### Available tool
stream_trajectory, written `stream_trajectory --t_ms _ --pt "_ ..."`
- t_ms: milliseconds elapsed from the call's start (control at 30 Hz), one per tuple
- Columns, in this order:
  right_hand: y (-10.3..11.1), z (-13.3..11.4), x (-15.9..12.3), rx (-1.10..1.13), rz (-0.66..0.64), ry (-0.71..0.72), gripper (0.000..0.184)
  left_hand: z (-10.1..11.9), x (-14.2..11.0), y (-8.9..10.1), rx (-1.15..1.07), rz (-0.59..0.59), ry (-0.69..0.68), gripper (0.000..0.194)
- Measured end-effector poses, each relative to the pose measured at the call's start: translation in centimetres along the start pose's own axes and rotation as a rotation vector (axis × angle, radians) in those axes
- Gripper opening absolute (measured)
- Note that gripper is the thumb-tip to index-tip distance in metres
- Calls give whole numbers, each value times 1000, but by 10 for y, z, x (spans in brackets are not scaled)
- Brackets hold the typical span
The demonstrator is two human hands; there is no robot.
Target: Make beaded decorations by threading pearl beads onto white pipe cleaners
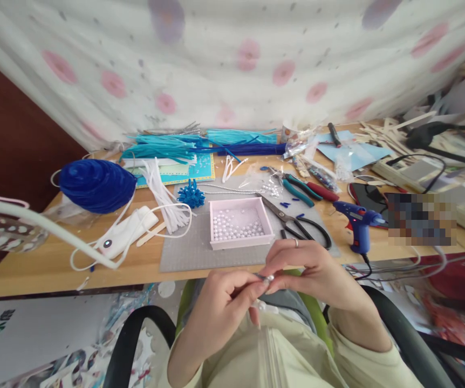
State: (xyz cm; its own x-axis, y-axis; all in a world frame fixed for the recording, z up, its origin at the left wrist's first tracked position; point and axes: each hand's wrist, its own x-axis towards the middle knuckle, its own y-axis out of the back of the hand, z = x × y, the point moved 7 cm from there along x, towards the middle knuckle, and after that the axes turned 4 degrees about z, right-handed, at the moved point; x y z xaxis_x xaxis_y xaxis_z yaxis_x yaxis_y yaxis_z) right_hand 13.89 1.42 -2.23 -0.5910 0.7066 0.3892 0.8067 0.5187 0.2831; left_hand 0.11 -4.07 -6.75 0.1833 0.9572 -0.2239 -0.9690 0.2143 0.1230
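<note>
Just in front of the desk edge, above my lap, my left hand (230,296) and my right hand (307,267) meet fingertip to fingertip. Both are closed in a pinch on a small pearl bead piece (270,278), white with a dark, thin part mostly covered by my fingers. More white beads (261,305) show beneath my hands; whether they join the pinched piece I cannot tell. On the grey cutting mat (184,253) beyond stands a pink open box (243,246) of loose white pearl beads (236,229). Black-handled scissors (305,223) lie beside it.
A blue glue gun (356,221) and pliers (303,188) are at the right. A blue pipe-cleaner flower (191,194), white pipe cleaners (165,199), turquoise bundles (159,146) and a dark blue bundle (97,185) lie left. A white cable (190,215) loops nearby.
</note>
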Motion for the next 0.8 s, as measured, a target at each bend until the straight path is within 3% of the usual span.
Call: stream_trajectory --t_ms 167,467,600,800 --pt "-6 -1 -2 -124 -75 -15 19 -13 5 -3 -122 -29 67 33" --pt "-8 6 -5 -138 43 78 19 -32 22 -19 -620 -60 214 57" --pt "-2 8 -5 -92 144 -6 25 -37 24 -19 -647 15 202 51" --pt "0 7 -5 -127 247 -24 21 -31 25 -20 -653 -22 140 50"
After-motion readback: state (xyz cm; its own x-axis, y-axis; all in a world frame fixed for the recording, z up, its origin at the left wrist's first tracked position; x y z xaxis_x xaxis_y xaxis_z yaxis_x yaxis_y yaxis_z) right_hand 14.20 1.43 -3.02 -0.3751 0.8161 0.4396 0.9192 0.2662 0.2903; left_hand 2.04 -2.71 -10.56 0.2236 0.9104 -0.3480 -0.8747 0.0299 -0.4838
